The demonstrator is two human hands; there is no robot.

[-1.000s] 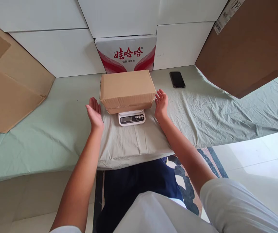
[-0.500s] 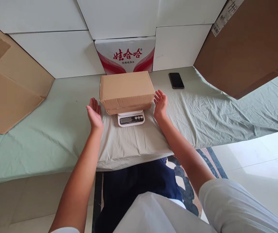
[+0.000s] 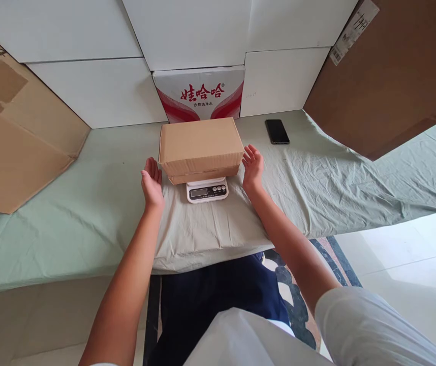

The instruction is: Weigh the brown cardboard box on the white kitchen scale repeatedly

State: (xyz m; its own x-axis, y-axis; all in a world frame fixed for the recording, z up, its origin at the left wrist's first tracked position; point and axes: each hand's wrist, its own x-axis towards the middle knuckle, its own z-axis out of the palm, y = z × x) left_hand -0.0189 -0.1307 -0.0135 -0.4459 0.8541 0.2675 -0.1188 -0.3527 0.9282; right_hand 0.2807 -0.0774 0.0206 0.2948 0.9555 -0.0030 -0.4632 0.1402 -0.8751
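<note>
A plain brown cardboard box (image 3: pixel 201 142) rests on a small white kitchen scale (image 3: pixel 207 192), covering most of its platform. The scale's front panel shows a grey display and several round buttons; no digits can be read. Beside the box's left end is my left hand (image 3: pixel 152 182), open with its palm turned toward the cardboard and a small gap between. At the right end my right hand (image 3: pixel 253 165) is open too, fingers loosely spread. Its fingertips are very close to the box's right edge; whether they touch it I cannot tell.
A black phone (image 3: pixel 277 131) lies on the pale green cloth (image 3: pixel 119 223) at the back right. Behind the scale stands a white carton with red lettering (image 3: pixel 200 94), among white panels. Large cardboard boxes flank the surface at left (image 3: pixel 20 152) and right (image 3: pixel 389 76).
The whole view has tilted slightly, so everything sits a little lower in the picture. My left hand is slightly nearer the box; box and scale stay in place.
</note>
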